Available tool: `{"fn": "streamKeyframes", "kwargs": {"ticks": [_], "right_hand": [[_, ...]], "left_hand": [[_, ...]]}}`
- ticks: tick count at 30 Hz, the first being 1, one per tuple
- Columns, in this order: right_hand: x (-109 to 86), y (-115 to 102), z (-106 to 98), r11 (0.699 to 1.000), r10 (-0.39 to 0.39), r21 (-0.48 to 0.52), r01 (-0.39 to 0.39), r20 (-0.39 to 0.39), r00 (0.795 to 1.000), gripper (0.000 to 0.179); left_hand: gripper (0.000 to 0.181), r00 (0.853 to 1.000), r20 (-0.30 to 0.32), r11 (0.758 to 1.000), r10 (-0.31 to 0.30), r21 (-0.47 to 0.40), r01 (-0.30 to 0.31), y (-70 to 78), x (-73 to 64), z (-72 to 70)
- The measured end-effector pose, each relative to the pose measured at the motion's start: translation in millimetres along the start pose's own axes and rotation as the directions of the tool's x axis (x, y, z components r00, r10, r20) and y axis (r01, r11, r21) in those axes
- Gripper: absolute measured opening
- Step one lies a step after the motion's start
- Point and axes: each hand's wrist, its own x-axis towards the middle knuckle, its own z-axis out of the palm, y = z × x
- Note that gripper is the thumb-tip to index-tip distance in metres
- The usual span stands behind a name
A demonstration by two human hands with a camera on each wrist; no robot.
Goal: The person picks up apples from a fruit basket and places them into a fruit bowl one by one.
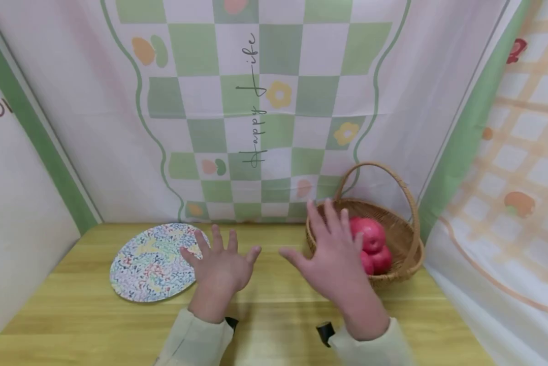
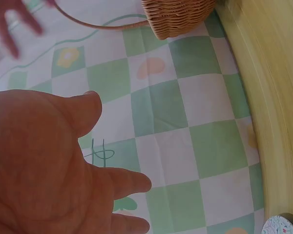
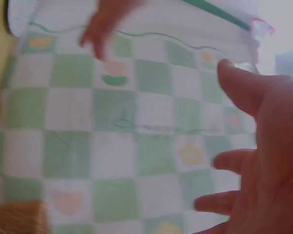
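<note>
Both hands are raised over the wooden table with fingers spread and hold nothing. In the head view my left hand [image 1: 221, 269] overlaps the right edge of a round, multicoloured speckled board [image 1: 150, 264]. My right hand [image 1: 335, 264] is in front of the left side of a woven wicker basket [image 1: 408, 239] with a tall handle. Inside the basket lie several red, apple-like fruits [image 1: 372, 236], partly hidden by the right fingers. The left wrist view shows my left hand [image 2: 49, 165] and a corner of the basket [image 2: 178, 17]. My right hand [image 3: 268, 141] fills the right of its wrist view.
A checked green and white cloth [image 1: 278, 127] hangs behind the table [image 1: 264, 325]. White and green panels stand at the left, and an orange-checked curtain [image 1: 520, 168] hangs at the right. The basket's handle [image 1: 408, 193] arches up near the back right.
</note>
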Motion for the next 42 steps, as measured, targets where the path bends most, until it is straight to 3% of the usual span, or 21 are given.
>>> {"fn": "streamKeyframes", "kwargs": {"ticks": [2, 4, 7, 11, 14, 16, 19, 22, 25, 29, 33, 36, 38, 42], "right_hand": [[-4.3, 3, -14, 0.998, -0.050, 0.023, 0.053, -0.111, 0.993, 0.105], [-8.0, 9, -27, 0.994, -0.086, 0.041, 0.098, -0.225, 0.971, 0.109], [-11.2, 25, -43, 0.988, -0.105, 0.065, 0.143, -0.404, 0.909, 0.115], [-14.6, 54, -63, 0.981, -0.044, 0.134, 0.141, -0.556, 0.830, 0.120], [-16.7, 76, -74, 0.970, 0.060, 0.231, 0.080, -0.542, 0.838, 0.121], [-17.3, 91, -79, 0.955, 0.132, 0.296, 0.023, -0.493, 0.860, 0.120], [-17.9, 115, -80, 0.907, 0.260, 0.410, -0.098, -0.362, 0.895, 0.118], [-18.4, 140, -73, 0.868, 0.332, 0.453, -0.204, -0.222, 0.917, 0.114], [-17.9, 161, -60, 0.869, 0.324, 0.427, -0.248, -0.112, 0.940, 0.111], [-14.5, 180, -40, 0.876, 0.245, 0.435, -0.208, -0.032, 0.969, 0.106], [-12.2, 188, -24, 0.849, 0.226, 0.479, -0.225, 0.056, 0.973, 0.108], [-12.1, 191, -16, 0.844, 0.232, 0.475, -0.251, 0.100, 0.968, 0.114], [-11.8, 192, -13, 0.863, 0.223, 0.441, -0.248, 0.109, 0.969, 0.114], [-11.1, 190, -10, 0.882, 0.214, 0.394, -0.257, 0.150, 0.965, 0.106]], "left_hand": [[0.086, 1.000, 0.002, 1.000, 0.000, -0.003, 0.000, -0.6, 0.2, 0.6], [0.086, 1.000, 0.006, 1.000, -0.002, -0.012, 0.002, -1.0, 0.3, 0.9], [0.085, 1.000, 0.006, 1.000, -0.005, -0.028, 0.005, -1.6, 0.5, 1.2], [0.085, 1.000, 0.005, 0.999, -0.006, -0.041, 0.006, -2.0, 1.1, 1.6], [0.085, 1.000, 0.009, 0.999, -0.009, -0.041, 0.010, -2.1, 1.5, 1.6], [0.085, 1.000, 0.011, 0.999, -0.010, -0.040, 0.011, -1.9, 1.3, 1.1], [0.085, 1.000, -0.006, 0.999, -0.004, -0.032, 0.004, -1.3, 1.3, 0.3], [0.086, 0.999, -0.031, 0.999, 0.009, -0.035, -0.010, -0.1, 1.8, -0.3], [0.087, 0.999, -0.048, 0.999, 0.023, -0.041, -0.025, 1.9, 2.8, -1.0], [0.088, 0.990, -0.111, 0.993, 0.092, -0.062, -0.099, 9.6, 9.8, -0.8], [0.091, 0.952, -0.177, 0.956, 0.248, -0.114, -0.271, 25.1, 18.6, 0.1], [0.092, 0.905, -0.192, 0.890, 0.381, -0.189, -0.415, 38.7, 22.3, 1.1], [0.091, 0.867, -0.199, 0.839, 0.456, -0.230, -0.494, 47.9, 23.4, 2.5], [0.091, 0.805, -0.212, 0.753, 0.554, -0.285, -0.593, 65.7, 25.0, 7.8]]}}
